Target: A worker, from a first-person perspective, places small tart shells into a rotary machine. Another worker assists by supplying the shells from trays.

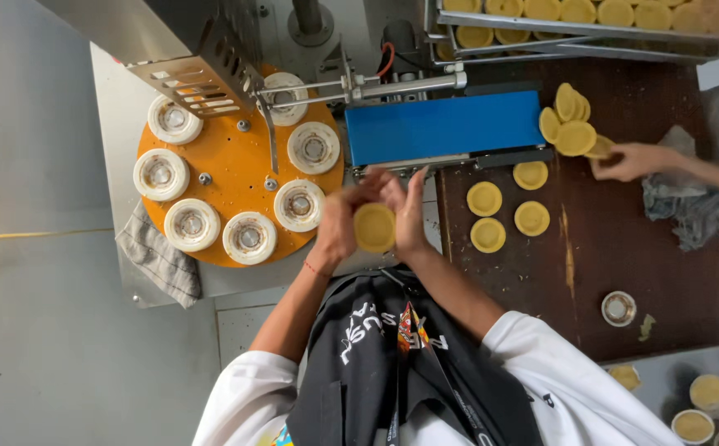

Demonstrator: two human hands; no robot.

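A worker in a white shirt and black apron [392, 363] stands over a pastry station, seen from above. Both hands meet in front of the chest around a round yellow tart shell [374, 227]: the left hand [339, 225] cups it from one side with fingers curled against its rim, the right hand [405, 213] presses flat against the other side, so the shell is held between the two palms, above the edge of the machine.

Just beyond the hands, an orange turntable [231, 169] carries seven white ring moulds [249, 237] set around its edge, beneath a steel housing [194, 58]. A checked cloth [157, 258] hangs at the machine's near left corner. A blue conveyor belt [446, 125] runs rightward from the turntable.

On the dark wooden table [624, 248] to the right, four formed shells [508, 206] lie singly near the belt's end, and a loose pile of shells [570, 124] sits farther back. Another person's hand [628, 161] reaches in from the right, touching that pile. A small metal cup [619, 308] stands alone nearer the worker, beside a tray of filled cups [706, 396]. At the far edge, metal racks [582, 25] hold rows of shells.
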